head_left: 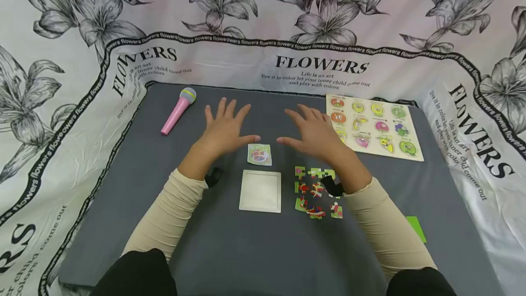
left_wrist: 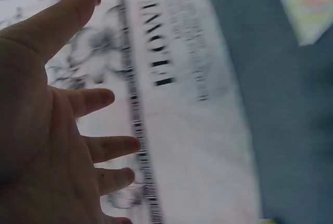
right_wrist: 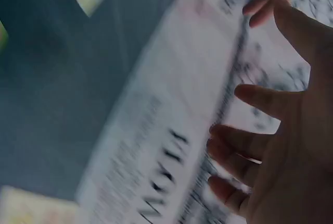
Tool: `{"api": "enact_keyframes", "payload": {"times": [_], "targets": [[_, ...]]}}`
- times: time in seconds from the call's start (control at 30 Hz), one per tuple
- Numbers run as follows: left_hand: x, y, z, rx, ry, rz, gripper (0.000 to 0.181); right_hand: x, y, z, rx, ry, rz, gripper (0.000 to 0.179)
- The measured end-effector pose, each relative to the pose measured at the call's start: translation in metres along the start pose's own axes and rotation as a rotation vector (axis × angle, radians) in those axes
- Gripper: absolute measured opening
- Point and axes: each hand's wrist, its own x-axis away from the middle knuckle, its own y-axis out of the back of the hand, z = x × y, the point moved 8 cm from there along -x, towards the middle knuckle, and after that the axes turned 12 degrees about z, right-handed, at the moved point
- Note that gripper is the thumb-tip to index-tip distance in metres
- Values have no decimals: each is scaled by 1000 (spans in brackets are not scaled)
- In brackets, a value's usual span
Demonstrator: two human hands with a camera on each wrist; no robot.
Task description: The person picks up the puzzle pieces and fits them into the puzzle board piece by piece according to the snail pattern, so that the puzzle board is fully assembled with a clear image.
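Both hands are spread above the grey table, holding nothing. My left hand point(head_left: 223, 129) has its fingers apart, its thumb near a small picture card point(head_left: 259, 155). Facing it, my right hand point(head_left: 316, 134) is spread too, just left of a fruit board point(head_left: 374, 127). Between the forearms lies a pale square puzzle tray point(head_left: 260, 192). Loose jigsaw pieces point(head_left: 316, 212) with red and green print lie right of the tray, some partly hidden by the right wrist. The left wrist view shows the left palm point(left_wrist: 47, 130); the right wrist view shows the right fingers point(right_wrist: 244, 146).
A pink toy microphone point(head_left: 178, 111) lies at the back left of the table. Beside the right forearm is a bright green flat piece point(head_left: 416, 229), partly covered by the sleeve. A white flower-printed cloth point(head_left: 230, 65) rises behind the table and along its sides.
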Motion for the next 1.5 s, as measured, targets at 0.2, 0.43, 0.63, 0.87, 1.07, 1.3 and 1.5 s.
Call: {"api": "enact_keyframes", "payload": {"times": [0.2, 0.43, 0.63, 0.87, 1.07, 1.3, 1.5], "targets": [[-5, -38, 9, -16, -75, 80, 91, -13, -32, 15, 8, 103, -3, 67], [8, -98, 27, 28, -144, 230, 100, -17, -62, 0, 46, 76, 18, 49], [17, -123, 38, 52, -161, 281, 106, -4, -81, -29, 24, 14, 68, 40], [22, -125, 37, 67, -155, 298, 104, 2, -93, -40, 6, 24, 36, 33], [22, -132, 34, 83, -153, 316, 102, 5, -100, -42, -2, 24, 8, 28], [20, -144, 33, 101, -156, 328, 102, 9, -111, -44, 3, 20, 8, 29], [19, -156, 32, 105, -151, 345, 102, 13, -120, -42, 5, 18, 30, 28]]}}
